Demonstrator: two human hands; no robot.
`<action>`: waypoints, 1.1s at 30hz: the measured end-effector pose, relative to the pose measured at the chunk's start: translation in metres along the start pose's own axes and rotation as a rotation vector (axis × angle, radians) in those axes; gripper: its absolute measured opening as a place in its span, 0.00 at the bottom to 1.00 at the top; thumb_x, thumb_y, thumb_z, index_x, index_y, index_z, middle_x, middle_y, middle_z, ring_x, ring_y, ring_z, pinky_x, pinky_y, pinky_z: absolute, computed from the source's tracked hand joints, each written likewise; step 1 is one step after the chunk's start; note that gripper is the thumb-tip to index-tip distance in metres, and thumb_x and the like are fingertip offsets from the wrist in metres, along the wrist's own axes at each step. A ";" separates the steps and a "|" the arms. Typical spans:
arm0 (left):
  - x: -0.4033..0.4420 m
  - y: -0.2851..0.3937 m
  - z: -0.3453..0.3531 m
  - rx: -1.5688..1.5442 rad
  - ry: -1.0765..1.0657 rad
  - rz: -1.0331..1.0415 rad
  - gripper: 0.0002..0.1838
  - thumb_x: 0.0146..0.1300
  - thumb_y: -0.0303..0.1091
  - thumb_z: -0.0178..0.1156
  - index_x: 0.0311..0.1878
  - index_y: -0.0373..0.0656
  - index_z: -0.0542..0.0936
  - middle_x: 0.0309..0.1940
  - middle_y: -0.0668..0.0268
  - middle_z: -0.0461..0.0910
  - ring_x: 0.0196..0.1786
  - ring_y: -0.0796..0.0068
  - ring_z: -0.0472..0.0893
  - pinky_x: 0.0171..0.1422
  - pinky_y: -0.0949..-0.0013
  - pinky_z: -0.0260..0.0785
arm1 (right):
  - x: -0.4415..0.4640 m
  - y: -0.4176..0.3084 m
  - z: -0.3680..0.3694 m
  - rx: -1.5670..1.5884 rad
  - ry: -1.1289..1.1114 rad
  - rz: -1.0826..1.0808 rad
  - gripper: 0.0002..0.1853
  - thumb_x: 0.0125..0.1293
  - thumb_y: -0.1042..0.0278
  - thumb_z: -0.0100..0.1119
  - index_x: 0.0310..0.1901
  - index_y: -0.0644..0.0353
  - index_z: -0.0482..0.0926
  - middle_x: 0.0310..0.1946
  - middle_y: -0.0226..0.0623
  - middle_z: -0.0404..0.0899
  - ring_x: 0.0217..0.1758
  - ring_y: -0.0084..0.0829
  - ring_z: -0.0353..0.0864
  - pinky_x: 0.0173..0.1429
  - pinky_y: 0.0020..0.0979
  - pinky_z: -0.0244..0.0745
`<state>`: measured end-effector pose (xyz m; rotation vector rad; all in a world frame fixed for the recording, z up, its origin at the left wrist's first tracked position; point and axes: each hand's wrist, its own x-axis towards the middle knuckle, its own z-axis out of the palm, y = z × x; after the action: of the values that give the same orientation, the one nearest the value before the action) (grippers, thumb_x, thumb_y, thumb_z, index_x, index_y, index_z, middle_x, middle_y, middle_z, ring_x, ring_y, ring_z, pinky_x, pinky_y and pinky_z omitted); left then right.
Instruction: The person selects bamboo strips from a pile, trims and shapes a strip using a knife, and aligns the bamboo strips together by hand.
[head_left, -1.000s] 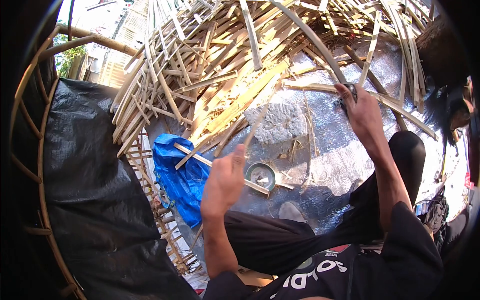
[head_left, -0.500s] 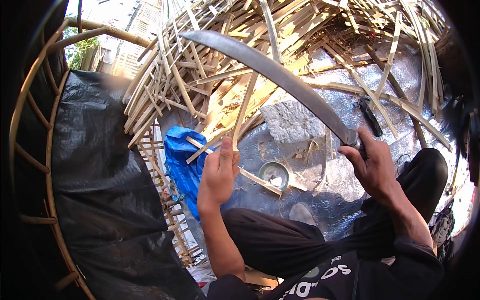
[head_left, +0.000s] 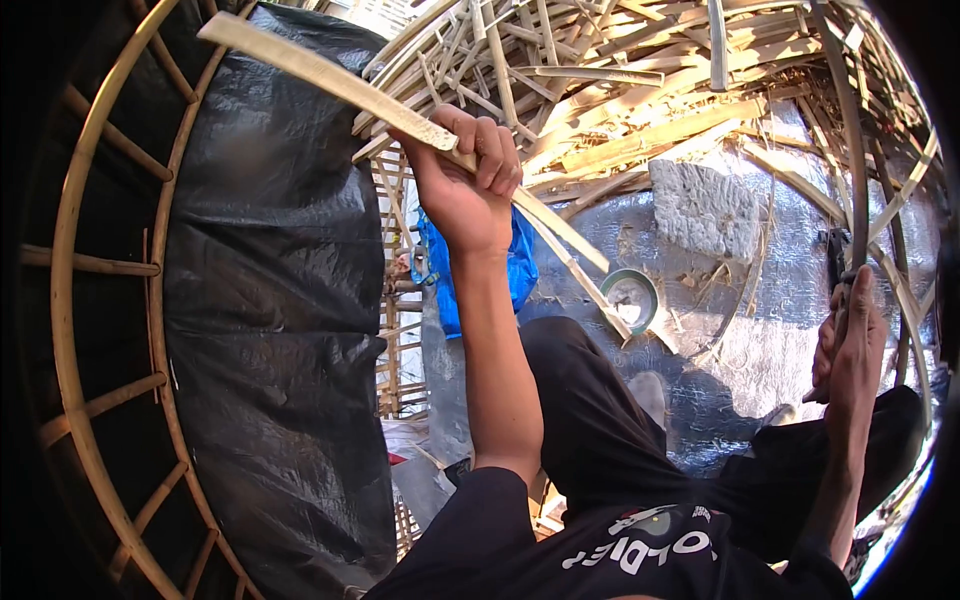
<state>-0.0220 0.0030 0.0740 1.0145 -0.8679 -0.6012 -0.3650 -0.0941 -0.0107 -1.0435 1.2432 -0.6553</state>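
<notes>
Your left hand (head_left: pixel 470 195) clasps a bamboo strip (head_left: pixel 325 75) that slants across it, a long stretch jutting up and leftward past your thumb, while your right hand (head_left: pixel 850 340) is clenched round the handle of the knife (head_left: pixel 857 170), its blade rising above the fist.

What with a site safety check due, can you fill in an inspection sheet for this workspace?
Surface: silvery sheeting, wrinkled, with scattered shavings.
Job's things: pale strip and long curved blade, both held up; strip heap beyond.
Clutter: rough grey block, round green-rimmed dish, blue plastic; loose strips near the dish.
Hands: left hand closed on the strip; right hand gripping the blade's handle end.
Cables: nothing seen.
Surroundings: black sheeting and pole frame at left.
</notes>
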 end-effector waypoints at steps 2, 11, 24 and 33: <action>0.004 -0.001 0.015 -0.108 0.035 0.108 0.34 0.72 0.72 0.31 0.29 0.49 0.60 0.14 0.73 0.52 0.18 0.79 0.51 0.20 0.74 0.44 | -0.008 -0.004 0.005 -0.010 -0.022 0.034 0.30 0.73 0.32 0.44 0.32 0.57 0.70 0.11 0.19 0.56 0.08 0.13 0.54 0.12 0.20 0.48; 0.014 -0.028 0.072 -0.551 -0.134 -0.126 0.37 0.64 0.81 0.34 0.31 0.51 0.61 0.16 0.76 0.47 0.19 0.80 0.44 0.22 0.73 0.38 | -0.023 -0.013 0.016 -0.232 -0.184 -0.035 0.24 0.59 0.47 0.75 0.28 0.58 0.73 0.15 0.21 0.68 0.15 0.13 0.64 0.18 0.20 0.58; 0.012 -0.059 0.058 -0.980 -0.175 -0.009 0.38 0.66 0.79 0.30 0.28 0.48 0.63 0.15 0.71 0.53 0.15 0.76 0.56 0.21 0.70 0.51 | -0.009 -0.004 0.031 0.668 0.130 -0.161 0.15 0.61 0.61 0.75 0.38 0.59 0.77 0.37 0.32 0.83 0.38 0.23 0.83 0.51 0.27 0.76; -0.012 -0.029 0.099 0.662 -0.268 -0.668 0.30 0.75 0.57 0.50 0.46 0.31 0.77 0.35 0.52 0.85 0.39 0.63 0.86 0.50 0.66 0.75 | 0.055 -0.020 -0.011 0.921 0.344 -0.325 0.10 0.59 0.74 0.73 0.38 0.63 0.80 0.32 0.35 0.83 0.33 0.23 0.82 0.37 0.24 0.78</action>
<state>-0.1129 -0.0466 0.0691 1.8909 -0.9862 -1.0636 -0.3596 -0.1531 -0.0165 -0.3510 0.8757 -1.5255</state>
